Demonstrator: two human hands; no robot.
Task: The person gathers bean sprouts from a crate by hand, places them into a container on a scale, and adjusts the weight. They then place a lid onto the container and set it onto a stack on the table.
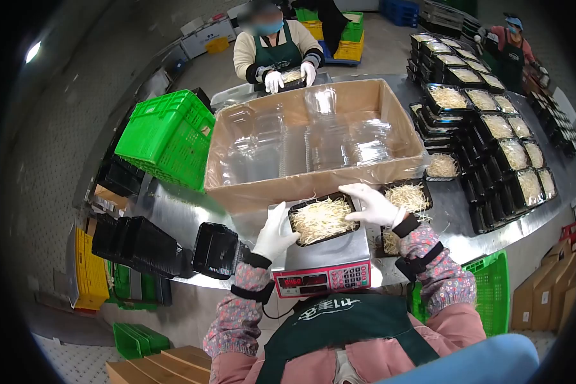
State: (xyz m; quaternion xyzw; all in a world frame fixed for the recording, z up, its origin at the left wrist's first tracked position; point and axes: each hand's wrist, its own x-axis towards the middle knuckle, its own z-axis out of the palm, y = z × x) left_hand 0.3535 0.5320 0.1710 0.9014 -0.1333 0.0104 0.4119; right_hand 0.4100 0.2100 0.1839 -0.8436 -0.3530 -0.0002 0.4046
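A black tray of pale sprouts (322, 221) rests on the red-fronted scale (320, 278), whose lit display is on its left side. My left hand (274, 233), in a white glove, is at the tray's left edge with fingers close together. My right hand (372, 205), also gloved, reaches over the tray's upper right corner, thumb and fingers apart around that side. Just right of the scale sits another filled tray (408, 198), with a further one partly hidden below my right wrist. Empty black trays (215, 250) lie left of the scale.
Beyond the scale stands a cardboard box (288, 187) of clear plastic lids. A green crate (166, 138) is left of it. Filled trays (514, 155) are stacked at right. Across the table a co-worker (280, 50) holds a tray; another person (513, 52) stands far right.
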